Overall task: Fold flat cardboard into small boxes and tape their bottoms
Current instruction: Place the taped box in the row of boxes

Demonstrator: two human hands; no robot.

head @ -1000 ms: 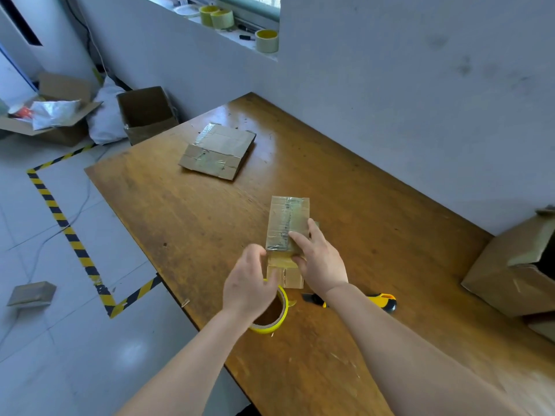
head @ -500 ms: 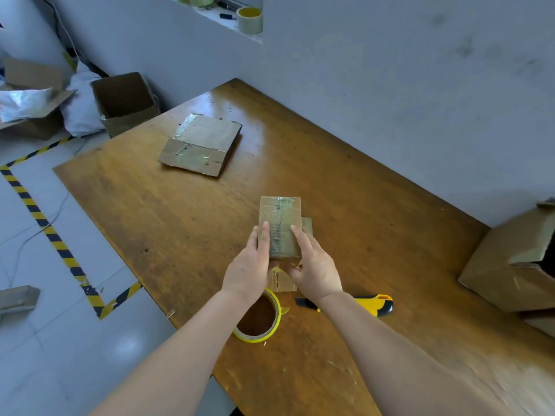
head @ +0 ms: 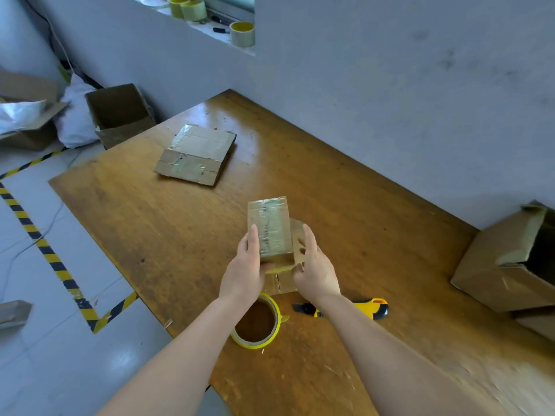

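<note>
Item 1: small box (head: 270,228), cardboard, taped face up, shiny tape strip along its length. Held above the tabletop (head: 156,235) near the front edge, between both hands.
Item 2: left hand (head: 244,270), gripping the box's left side, fingers extended along the edge.
Item 3: right hand (head: 313,265), gripping the box's right side, against a loose flap.
Item 4: tape roll (head: 257,322), yellow rim, lying flat on the tabletop just below the left wrist, short tail of tape sticking out on its right.
Item 5: knife (head: 366,307), yellow and black, lying on the tabletop to the right of the roll, partly covered by the right forearm.
Item 6: flat cardboard (head: 195,154), taped, lying on the far part of the tabletop, well apart from the hands.
Item 7: large box (head: 507,262), open, at the tabletop's right edge against the wall.
Item 8: 3 tape rolls (head: 242,33) on the window ledge above.
Item 9: open carton (head: 120,114) on the floor beyond the tabletop's far left corner, beside a white bag (head: 75,124).
</note>
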